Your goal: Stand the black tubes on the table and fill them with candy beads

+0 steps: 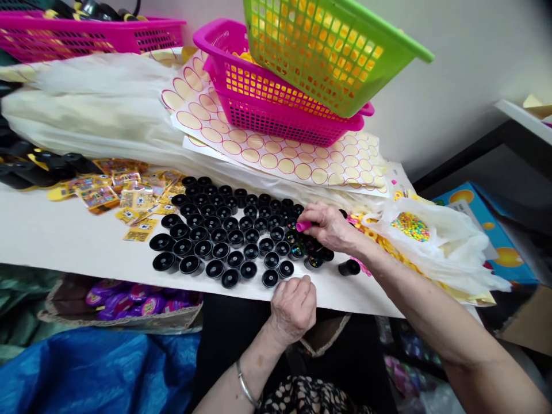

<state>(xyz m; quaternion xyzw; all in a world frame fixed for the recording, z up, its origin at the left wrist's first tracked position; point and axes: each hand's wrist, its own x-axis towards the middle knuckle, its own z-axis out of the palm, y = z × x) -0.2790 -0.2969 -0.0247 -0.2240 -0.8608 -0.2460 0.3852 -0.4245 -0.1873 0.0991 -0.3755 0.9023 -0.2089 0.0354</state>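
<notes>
Many small black round cups (219,234) stand upright in a dense group on the white table (86,241). Over the right side of the group, my right hand (328,227) is closed around a small pink tube (303,226). Some cups below it, such as the cup (297,250), have tiny coloured bits inside. At the table's front edge rests my left hand (294,307), curled into a fist just in front of the nearest cups. Whether anything is inside that fist is hidden. One black cup (349,267) lies on its side to the right.
Pink basket (276,115) and green basket (345,86) with yellow pieces stand behind on sticker sheets (267,161). Yellow printed packets (138,198) lie left. A plastic bag (457,247) with coloured beads (409,226) sits right. Below the table is a box of purple items (129,300).
</notes>
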